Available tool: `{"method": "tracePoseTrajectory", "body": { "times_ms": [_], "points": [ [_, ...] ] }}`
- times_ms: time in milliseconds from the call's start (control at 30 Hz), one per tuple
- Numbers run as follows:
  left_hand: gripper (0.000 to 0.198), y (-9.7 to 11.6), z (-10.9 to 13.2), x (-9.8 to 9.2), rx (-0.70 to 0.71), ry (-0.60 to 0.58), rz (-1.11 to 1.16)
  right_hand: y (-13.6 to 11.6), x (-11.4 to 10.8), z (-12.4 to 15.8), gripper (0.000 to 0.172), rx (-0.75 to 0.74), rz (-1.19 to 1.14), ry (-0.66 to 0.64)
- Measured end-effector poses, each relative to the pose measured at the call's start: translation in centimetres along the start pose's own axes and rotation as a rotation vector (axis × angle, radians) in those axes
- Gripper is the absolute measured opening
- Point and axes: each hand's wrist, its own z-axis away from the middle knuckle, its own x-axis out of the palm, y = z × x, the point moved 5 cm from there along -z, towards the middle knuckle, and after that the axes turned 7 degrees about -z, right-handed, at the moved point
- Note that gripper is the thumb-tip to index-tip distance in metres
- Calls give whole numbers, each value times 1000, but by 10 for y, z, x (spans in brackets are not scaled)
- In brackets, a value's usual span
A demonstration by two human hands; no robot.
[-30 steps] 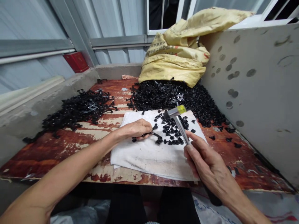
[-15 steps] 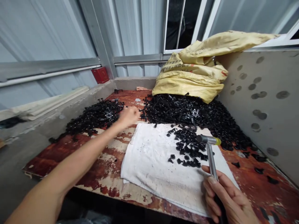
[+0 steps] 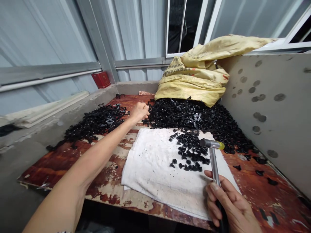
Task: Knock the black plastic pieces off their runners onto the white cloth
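My right hand (image 3: 227, 202) is wrapped round the handle of a small mallet (image 3: 214, 165), its head upright with a dark face on one side and a yellow one on the other. Under the mallet head, loose black mushroom-shaped pieces (image 3: 190, 149) lie scattered on a white cloth (image 3: 155, 174). My left hand (image 3: 141, 111) is reached out at the left edge of a big heap of black parts (image 3: 175, 113), fingers curled closed; whatever is in them is hidden. To its left lies another pile of black parts (image 3: 97, 121).
A yellow woven sack (image 3: 191, 84) slumps over the back of the big heap. The worn red-brown board (image 3: 102, 174) has a spotted pale panel (image 3: 264, 106) along its right side. A red box (image 3: 100, 80) stands in the back left corner, and a few black pieces lie at the right.
My left hand has moved slightly right and up, to the edge of the big heap. The mallet stays in my right hand, and the whole view has shifted a little.
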Motion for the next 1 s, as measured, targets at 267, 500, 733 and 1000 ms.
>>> {"method": "tracePoseTrajectory", "body": {
  "times_ms": [267,500,733,1000],
  "points": [
    [14,43,92,13,186,-332,692,0,-2,-6,35,-30,-8,-58],
    [18,86,170,52,320,-677,785,-7,-3,-6,38,-66,-95,-38],
    [14,102,201,65,388,-887,469,-6,-12,-5,36,-82,-138,10],
    [26,126,193,86,258,-1065,483,-8,-9,-1,32,-73,-71,-46]
  ]
}}
